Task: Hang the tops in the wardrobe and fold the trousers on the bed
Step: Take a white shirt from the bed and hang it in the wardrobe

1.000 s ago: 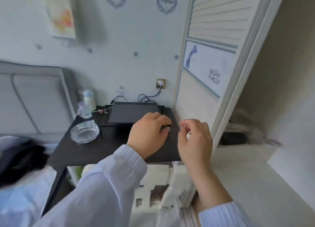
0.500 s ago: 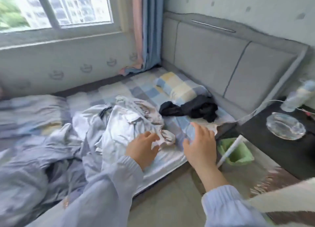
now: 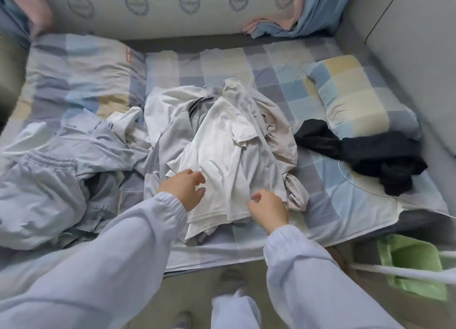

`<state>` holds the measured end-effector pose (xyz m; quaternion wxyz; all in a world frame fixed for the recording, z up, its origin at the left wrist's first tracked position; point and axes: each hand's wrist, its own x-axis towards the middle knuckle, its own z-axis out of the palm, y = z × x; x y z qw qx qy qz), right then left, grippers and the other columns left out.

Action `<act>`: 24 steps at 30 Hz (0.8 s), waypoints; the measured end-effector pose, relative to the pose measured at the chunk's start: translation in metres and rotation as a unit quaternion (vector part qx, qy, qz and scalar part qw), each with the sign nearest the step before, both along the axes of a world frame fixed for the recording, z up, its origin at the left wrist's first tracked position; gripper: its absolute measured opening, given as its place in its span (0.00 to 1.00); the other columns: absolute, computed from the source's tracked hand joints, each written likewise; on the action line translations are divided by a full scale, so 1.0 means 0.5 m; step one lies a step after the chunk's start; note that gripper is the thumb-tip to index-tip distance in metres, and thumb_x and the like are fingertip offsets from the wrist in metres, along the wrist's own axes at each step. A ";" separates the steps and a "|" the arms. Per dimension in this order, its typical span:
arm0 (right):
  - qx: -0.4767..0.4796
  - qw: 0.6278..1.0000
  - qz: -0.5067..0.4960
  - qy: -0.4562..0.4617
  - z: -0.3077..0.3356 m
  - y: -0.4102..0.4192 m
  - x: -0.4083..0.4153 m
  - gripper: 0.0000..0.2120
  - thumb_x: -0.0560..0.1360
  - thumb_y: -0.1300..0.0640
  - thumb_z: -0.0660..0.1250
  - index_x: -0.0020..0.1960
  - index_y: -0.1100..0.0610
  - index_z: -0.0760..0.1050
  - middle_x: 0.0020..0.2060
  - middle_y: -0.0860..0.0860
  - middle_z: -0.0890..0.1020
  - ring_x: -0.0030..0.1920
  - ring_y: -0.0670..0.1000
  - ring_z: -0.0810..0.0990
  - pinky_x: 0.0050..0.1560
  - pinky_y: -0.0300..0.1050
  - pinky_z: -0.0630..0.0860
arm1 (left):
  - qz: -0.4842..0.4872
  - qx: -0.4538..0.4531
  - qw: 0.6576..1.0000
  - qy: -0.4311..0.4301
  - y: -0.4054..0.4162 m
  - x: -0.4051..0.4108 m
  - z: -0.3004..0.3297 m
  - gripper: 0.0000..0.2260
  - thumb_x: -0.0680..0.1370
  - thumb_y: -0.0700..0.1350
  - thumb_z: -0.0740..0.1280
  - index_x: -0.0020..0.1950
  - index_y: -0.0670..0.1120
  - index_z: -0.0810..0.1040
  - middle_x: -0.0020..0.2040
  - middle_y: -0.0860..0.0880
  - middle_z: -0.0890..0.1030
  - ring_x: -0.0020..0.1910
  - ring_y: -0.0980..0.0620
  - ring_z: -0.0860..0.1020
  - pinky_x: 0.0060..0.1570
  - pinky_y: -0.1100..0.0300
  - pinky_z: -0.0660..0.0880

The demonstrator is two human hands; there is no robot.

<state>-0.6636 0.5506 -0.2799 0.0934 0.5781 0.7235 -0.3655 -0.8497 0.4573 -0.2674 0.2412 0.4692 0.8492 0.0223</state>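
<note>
The bed [image 3: 283,81], under a checked sheet, fills nearly the whole view. A padded headboard [image 3: 407,44] runs down the 3 o'clock side and a wall with crest prints [image 3: 138,4] lies along 12 o'clock. A bunched duvet [image 3: 42,192] lies at 9 o'clock, a pillow [image 3: 355,94] at 2 o'clock.

The clothes pile [image 3: 217,136] sits at the centre of the bed: pale tops heaped over one another, with a white top [image 3: 222,160] uppermost. Dark clothes [image 3: 365,155], perhaps trousers, lie apart at 3 o'clock, just below the pillow.

By the look of it, the step in hand is picking the next top to hang. The next move calls for a firm hold on the white top alone, lifting it clear so that nothing under it drags along, then finding its shoulders for a hanger.

A green bin [image 3: 414,267] stands on the floor at 5 o'clock, with a white cord [image 3: 394,272] across it.

The left hand [image 3: 185,188] hovers at the white top's left edge, fingers loosely spread, gripping nothing. The right hand [image 3: 269,210] is at the hem near 6 o'clock of the pile, fingers curled toward the cloth; whether they pinch it I cannot tell.
</note>
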 end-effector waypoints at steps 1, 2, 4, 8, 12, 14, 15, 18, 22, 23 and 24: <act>-0.041 0.999 -0.018 -0.002 -0.032 0.037 -0.013 0.12 0.74 0.57 0.59 0.53 0.55 0.77 0.53 0.53 0.80 0.53 0.55 0.76 0.50 0.42 0.69 | 0.020 -0.011 1.000 -0.009 0.024 -0.018 -0.032 0.13 0.77 0.52 0.61 0.60 0.54 0.75 0.58 0.53 0.76 0.56 0.51 0.76 0.57 0.55 0.72; -0.081 0.996 -0.035 -0.004 -0.068 0.073 -0.024 0.10 0.74 0.59 0.59 0.50 0.57 0.78 0.50 0.55 0.81 0.49 0.55 0.76 0.47 0.41 0.67 | 0.042 -0.027 0.999 -0.023 0.046 -0.037 -0.065 0.13 0.77 0.51 0.61 0.60 0.53 0.75 0.58 0.52 0.76 0.57 0.50 0.76 0.58 0.55 0.72; -0.151 0.988 -0.014 -0.011 -0.140 0.142 -0.055 0.08 0.74 0.62 0.60 0.45 0.60 0.78 0.45 0.57 0.80 0.45 0.54 0.76 0.44 0.44 0.70 | 0.073 -0.052 0.995 -0.035 0.089 -0.074 -0.134 0.12 0.77 0.51 0.61 0.60 0.53 0.76 0.59 0.51 0.77 0.58 0.49 0.75 0.60 0.55 0.70; -0.165 0.984 -0.066 0.011 -0.303 0.253 -0.136 0.08 0.71 0.60 0.62 0.36 0.60 0.78 0.35 0.53 0.79 0.42 0.53 0.77 0.42 0.46 0.73 | 0.121 -0.056 0.990 -0.053 0.169 -0.144 -0.271 0.12 0.77 0.50 0.62 0.59 0.52 0.77 0.60 0.50 0.78 0.60 0.48 0.74 0.60 0.55 0.71; -0.213 0.973 -0.079 0.046 -0.443 0.321 -0.248 0.09 0.74 0.59 0.64 0.35 0.53 0.74 0.40 0.52 0.79 0.41 0.51 0.76 0.44 0.44 0.74 | 0.140 -0.042 0.987 -0.063 0.234 -0.190 -0.403 0.12 0.77 0.49 0.61 0.59 0.52 0.77 0.58 0.52 0.79 0.59 0.49 0.75 0.55 0.58 0.70; -0.189 0.976 -0.104 0.041 -0.505 0.345 -0.294 0.05 0.73 0.57 0.64 0.40 0.56 0.76 0.46 0.54 0.81 0.46 0.54 0.79 0.48 0.47 0.76 | 0.156 -0.020 0.985 -0.077 0.248 -0.208 -0.464 0.11 0.77 0.48 0.62 0.57 0.52 0.78 0.56 0.52 0.79 0.56 0.50 0.76 0.56 0.56 0.72; -0.160 0.979 -0.122 0.029 -0.537 0.358 -0.313 0.09 0.73 0.55 0.64 0.46 0.60 0.77 0.49 0.55 0.81 0.50 0.56 0.79 0.48 0.47 0.74 | 0.166 -0.004 0.983 -0.080 0.252 -0.218 -0.493 0.11 0.77 0.48 0.62 0.57 0.51 0.78 0.55 0.52 0.78 0.55 0.50 0.76 0.57 0.54 0.72; -0.114 0.978 -0.173 -0.016 -0.597 0.383 -0.344 0.23 0.72 0.47 0.66 0.58 0.63 0.73 0.53 0.57 0.78 0.55 0.58 0.78 0.47 0.43 0.71 | 0.179 0.025 0.981 -0.067 0.250 -0.245 -0.553 0.11 0.76 0.47 0.62 0.58 0.51 0.77 0.56 0.51 0.76 0.56 0.50 0.75 0.57 0.55 0.71; -0.079 0.976 -0.204 0.021 -0.622 0.418 -0.351 0.21 0.71 0.48 0.68 0.57 0.63 0.76 0.52 0.59 0.80 0.53 0.58 0.79 0.46 0.44 0.74 | 0.225 0.061 0.971 -0.043 0.250 -0.278 -0.595 0.12 0.76 0.44 0.64 0.59 0.49 0.76 0.62 0.49 0.72 0.64 0.49 0.69 0.60 0.58 0.65; -0.062 0.980 -0.184 0.031 -0.618 0.423 -0.350 0.16 0.73 0.51 0.67 0.53 0.63 0.78 0.47 0.58 0.81 0.51 0.58 0.79 0.42 0.45 0.72 | 0.243 0.074 0.966 -0.040 0.254 -0.287 -0.603 0.12 0.76 0.44 0.64 0.60 0.48 0.76 0.62 0.48 0.72 0.65 0.49 0.68 0.62 0.57 0.64; -0.049 0.985 -0.158 0.054 -0.617 0.429 -0.347 0.11 0.74 0.53 0.66 0.48 0.62 0.78 0.42 0.55 0.80 0.47 0.56 0.79 0.38 0.44 0.69 | 0.256 0.085 0.962 -0.037 0.263 -0.295 -0.608 0.13 0.76 0.45 0.65 0.60 0.47 0.76 0.63 0.47 0.71 0.66 0.48 0.68 0.64 0.57 0.63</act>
